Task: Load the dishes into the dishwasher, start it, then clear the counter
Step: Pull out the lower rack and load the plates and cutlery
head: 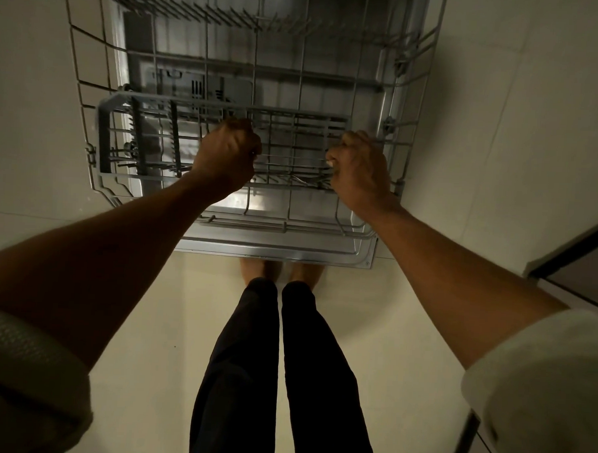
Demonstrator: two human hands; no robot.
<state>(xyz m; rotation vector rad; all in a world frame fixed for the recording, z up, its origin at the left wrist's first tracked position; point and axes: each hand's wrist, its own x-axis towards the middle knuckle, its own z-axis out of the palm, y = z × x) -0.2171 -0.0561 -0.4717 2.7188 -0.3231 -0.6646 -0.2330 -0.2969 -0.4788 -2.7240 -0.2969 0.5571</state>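
Note:
The dishwasher door (276, 251) lies open flat below me, with the wire lower rack (78, 79) pulled out over it. A long grey plastic cutlery basket (104, 139) lies across the rack's near part. My left hand (225, 153) is curled over the basket's middle and grips it. My right hand (362, 165) grips at the basket's right end, fingers curled, close to the rack's side wire. A few pieces of metal cutlery (310, 181) lie in the basket between my hands. I see no plates or cups in the rack.
My legs and bare feet (282, 273) stand right at the door's front edge. Cream floor tiles (466, 131) lie on both sides of the dishwasher. A dark cabinet edge (577, 259) juts in at the right.

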